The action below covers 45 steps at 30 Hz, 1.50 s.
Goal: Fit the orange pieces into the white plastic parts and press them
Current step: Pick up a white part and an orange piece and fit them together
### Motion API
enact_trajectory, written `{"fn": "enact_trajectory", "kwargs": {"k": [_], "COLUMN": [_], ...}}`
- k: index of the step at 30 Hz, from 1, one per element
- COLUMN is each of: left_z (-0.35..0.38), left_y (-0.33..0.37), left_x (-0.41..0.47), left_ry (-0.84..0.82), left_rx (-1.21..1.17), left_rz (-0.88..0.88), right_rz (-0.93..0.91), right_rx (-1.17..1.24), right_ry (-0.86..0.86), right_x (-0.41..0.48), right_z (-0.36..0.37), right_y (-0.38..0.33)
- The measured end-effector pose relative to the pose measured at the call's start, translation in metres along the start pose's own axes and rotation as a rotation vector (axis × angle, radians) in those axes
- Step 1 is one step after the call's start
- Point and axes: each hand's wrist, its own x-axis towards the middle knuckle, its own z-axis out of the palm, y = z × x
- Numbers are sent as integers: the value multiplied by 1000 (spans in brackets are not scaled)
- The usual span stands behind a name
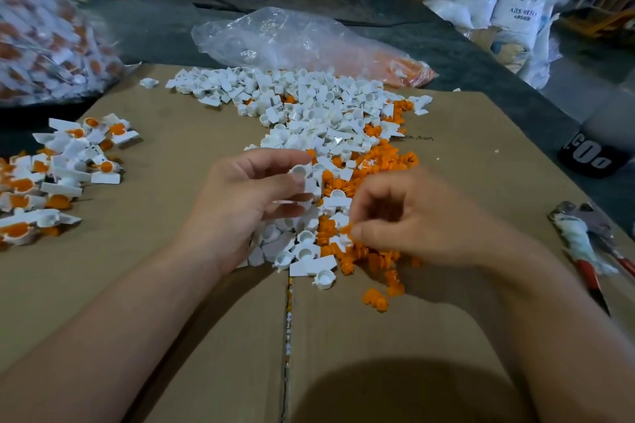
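My left hand (254,189) grips a white plastic part (301,171) between thumb and fingers, its round cup facing up, above the near end of the pile. My right hand (405,216) hovers low over the orange pieces (374,165), and its thumb and fingers pinch one small orange piece (346,229). A long heap of loose white parts (309,103) runs from the middle of the cardboard toward the far side, with the orange pieces mixed in along its right edge.
Assembled white parts with orange inserts (65,165) lie in a group at the left. A clear bag of such parts (41,21) stands far left, and a crumpled bag (292,41) lies behind the heap. Red-handled pliers (591,244) lie at the right edge of the cardboard (171,285).
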Motion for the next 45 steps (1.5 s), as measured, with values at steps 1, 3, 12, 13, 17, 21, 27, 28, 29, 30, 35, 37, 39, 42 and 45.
{"fn": "enact_trajectory", "kwargs": {"k": [1, 3, 12, 13, 17, 21, 27, 28, 29, 30, 35, 37, 39, 42, 45], "left_z": [0, 1, 6, 7, 10, 10, 9, 10, 10, 11, 11, 11, 12, 12, 13], "left_y": [1, 2, 2, 3, 4, 1, 1, 1, 0, 1, 1, 1, 1, 0, -1], "left_x": [-1, -2, -8, -8, -10, -8, -7, -8, -8, -9, -10, -10, -11, -11, -12], "left_ry": [7, 4, -48, -46, -40, -23, -40, -43, -44, -47, -92, -89, -82, -79, -80], "left_rx": [-10, -18, 47, 58, 73, 58, -39, -40, -33, -26, -28, 39, 132, 247, 278], "left_rz": [1, 4, 35, 47, 82, 75, 38, 49, 67, 82, 110, 118, 130, 146, 140], "right_rz": [-8, -24, -58, -59, -42, -42, -64, -63, -59, -51, -16, -12, 3, 23, 42], "right_rx": [74, 228, 352, 338, 444, 413, 197, 175, 155, 137, 24, -19, -49, -89, -107], "right_ry": [82, 208, 464, 482, 526, 518, 550, 559, 567, 573, 558, 534, 500, 445, 423], "right_x": [1, 3, 15, 15, 15, 16, 16, 16, 16, 15, 13, 12, 12, 11, 11], "right_z": [-2, 0, 29, 29, 28, 32, 36, 36, 36, 36, 31, 29, 27, 26, 27], "right_y": [1, 1, -1, -1, 0, -1, 1, 1, 2, 3, 3, 2, 2, 3, 2]}}
